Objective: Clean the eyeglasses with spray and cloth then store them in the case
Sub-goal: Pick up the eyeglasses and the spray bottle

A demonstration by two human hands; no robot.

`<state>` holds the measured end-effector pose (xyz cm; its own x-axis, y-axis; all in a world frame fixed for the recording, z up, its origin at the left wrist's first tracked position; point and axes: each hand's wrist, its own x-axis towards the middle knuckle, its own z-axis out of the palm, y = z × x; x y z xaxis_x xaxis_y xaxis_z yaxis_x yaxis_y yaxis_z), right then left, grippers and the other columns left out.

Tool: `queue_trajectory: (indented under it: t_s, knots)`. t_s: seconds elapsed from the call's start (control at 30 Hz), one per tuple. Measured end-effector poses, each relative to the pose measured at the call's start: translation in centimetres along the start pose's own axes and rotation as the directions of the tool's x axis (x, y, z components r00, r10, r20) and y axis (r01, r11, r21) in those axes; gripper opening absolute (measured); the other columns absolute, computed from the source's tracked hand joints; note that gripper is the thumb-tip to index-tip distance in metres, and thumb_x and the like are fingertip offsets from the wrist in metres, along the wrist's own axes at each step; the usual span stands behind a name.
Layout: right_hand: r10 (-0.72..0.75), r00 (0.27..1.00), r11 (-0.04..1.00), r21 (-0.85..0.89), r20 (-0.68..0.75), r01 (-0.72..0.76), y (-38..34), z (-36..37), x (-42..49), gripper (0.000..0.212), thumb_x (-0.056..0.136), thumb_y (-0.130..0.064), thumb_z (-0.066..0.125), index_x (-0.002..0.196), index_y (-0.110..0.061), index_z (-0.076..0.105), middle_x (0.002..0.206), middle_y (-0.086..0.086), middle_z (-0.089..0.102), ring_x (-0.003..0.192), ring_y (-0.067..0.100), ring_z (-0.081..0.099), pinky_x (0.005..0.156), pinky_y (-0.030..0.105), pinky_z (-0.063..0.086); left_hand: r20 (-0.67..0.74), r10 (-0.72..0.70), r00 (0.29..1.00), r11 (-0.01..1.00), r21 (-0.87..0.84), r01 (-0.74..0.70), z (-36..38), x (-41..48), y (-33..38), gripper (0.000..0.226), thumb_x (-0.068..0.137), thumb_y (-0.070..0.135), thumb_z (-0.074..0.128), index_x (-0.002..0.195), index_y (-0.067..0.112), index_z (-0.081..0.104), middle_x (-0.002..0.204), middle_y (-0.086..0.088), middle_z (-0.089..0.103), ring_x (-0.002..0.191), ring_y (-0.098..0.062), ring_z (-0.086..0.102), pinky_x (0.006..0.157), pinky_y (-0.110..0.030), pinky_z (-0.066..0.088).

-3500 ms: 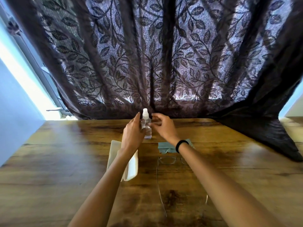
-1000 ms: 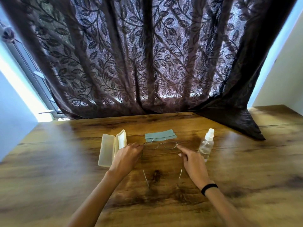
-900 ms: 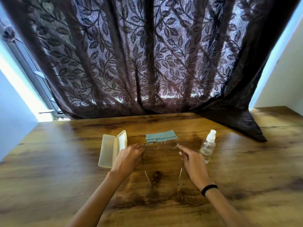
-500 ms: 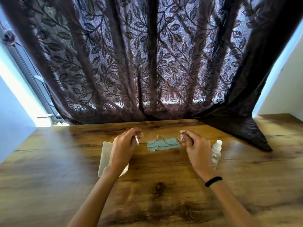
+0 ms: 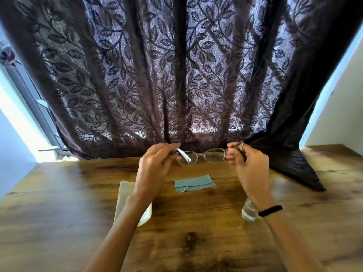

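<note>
Holding eyeglasses (image 5: pixel 202 158) above the table (image 5: pixel 59 203), frame ends pinched in left hand (image 5: pixel 155 169) and right hand (image 5: pixel 250 167), twelve o'clock from cloth (image 5: pixel 193 183). Risks twisting thin hinges, possibly knocking the half-hidden spray bottle (image 5: pixel 248 212) at four o'clock.

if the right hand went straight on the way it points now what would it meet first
Probably the curtain: the right hand, gripping one end of the eyeglasses, points away from the person toward it, with nothing seen between. Depth is unclear.
</note>
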<state>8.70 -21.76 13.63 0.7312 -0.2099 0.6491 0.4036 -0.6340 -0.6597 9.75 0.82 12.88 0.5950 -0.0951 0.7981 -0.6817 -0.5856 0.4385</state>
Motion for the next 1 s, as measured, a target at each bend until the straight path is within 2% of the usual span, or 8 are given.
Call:
queue_trajectory:
  t_s: [0.13,0.3,0.4,0.5,0.7,0.8,0.87,1.0]
  knots:
    - [-0.013,1.000,0.999,-0.038,-0.020,0.012,0.2,-0.3,-0.3,0.015,0.090,-0.005,0.056,0.098,-0.009,0.068,0.077,0.000,0.070,0.059,0.006,0.064,0.059,0.013,0.052,0.002,0.021,1.000,0.999,0.038,-0.021,0.3,-0.4,0.1,0.024,0.075,-0.005,0.062,0.093,0.008,0.068,0.090,-0.004,0.069,0.082,-0.013,0.063,0.073,-0.024,0.052]
    - [-0.030,1.000,0.999,0.022,0.009,0.030,0.0,-0.4,-0.9,0.021,0.089,-0.009,0.058,0.108,-0.003,0.063,0.082,0.002,0.069,0.067,0.007,0.066,0.063,0.010,0.052,-0.073,-0.060,0.996,0.997,0.039,0.063,0.5,-0.5,0.2,0.015,0.078,0.000,0.053,0.080,0.009,0.065,0.085,-0.002,0.069,0.069,-0.006,0.061,0.061,-0.011,0.049]
    - [-0.057,0.998,0.998,0.000,0.019,0.057,-0.2,-0.5,-1.5,0.025,0.087,-0.009,0.060,0.112,-0.003,0.062,0.087,-0.004,0.067,0.077,0.009,0.065,0.069,0.013,0.051,-0.124,-0.094,0.988,0.994,0.052,0.101,0.9,-0.7,0.3,0.014,0.078,0.000,0.055,0.082,0.005,0.067,0.086,-0.005,0.070,0.071,-0.011,0.064,0.063,-0.018,0.052]
    - [-0.071,0.997,0.997,0.037,-0.037,0.073,0.0,-1.5,-2.2,0.026,0.088,-0.007,0.057,0.114,-0.005,0.061,0.099,-0.003,0.064,0.087,0.003,0.061,0.078,0.006,0.047,-0.154,-0.101,0.983,0.991,0.066,0.113,1.1,-0.8,0.4,0.013,0.078,-0.005,0.060,0.083,0.004,0.068,0.084,-0.006,0.071,0.072,-0.010,0.064,0.065,-0.020,0.053]
    - [0.002,0.975,1.000,0.024,-0.221,0.003,3.2,-4.3,-4.3,0.030,0.094,-0.021,0.050,0.118,-0.005,0.055,0.112,0.005,0.059,0.100,0.010,0.056,0.087,0.009,0.043,-0.167,-0.151,0.974,0.984,0.066,0.164,1.4,-0.9,0.1,0.012,0.075,-0.007,0.067,0.080,0.004,0.067,0.079,0.005,0.064,0.070,0.001,0.054,0.064,0.001,0.040]
    - [0.097,0.990,0.995,0.018,-0.099,-0.096,4.7,-4.0,-7.0,0.060,0.089,-0.052,0.038,0.133,-0.011,0.042,0.126,0.010,0.053,0.110,0.019,0.054,0.091,0.029,0.048,-0.163,-0.145,0.976,0.983,0.085,0.160,1.8,-1.2,-0.4,0.014,0.075,-0.008,0.067,0.082,0.005,0.067,0.081,0.000,0.068,0.068,0.000,0.056,0.066,-0.001,0.044]
    - [0.159,0.987,0.987,-0.030,-0.004,-0.159,5.7,-3.5,-8.5,0.066,0.088,-0.054,0.041,0.141,-0.016,0.029,0.135,0.014,0.047,0.118,0.024,0.049,0.095,0.042,0.046,-0.157,-0.149,0.976,0.982,0.089,0.164,2.1,-1.2,-0.6,0.016,0.075,-0.008,0.067,0.084,0.006,0.067,0.081,0.004,0.065,0.069,-0.001,0.056,0.067,-0.002,0.044]
    - [0.143,0.989,0.971,-0.194,0.020,-0.137,6.9,-2.3,-10.1,0.079,0.081,-0.033,0.059,0.145,-0.025,0.014,0.125,0.017,0.054,0.094,0.001,0.045,0.082,0.027,0.040,-0.154,-0.149,0.977,0.982,0.096,0.165,2.4,-1.4,-0.8,0.018,0.073,-0.008,0.068,0.084,0.006,0.068,0.082,0.000,0.069,0.071,-0.002,0.058,0.067,-0.007,0.045]
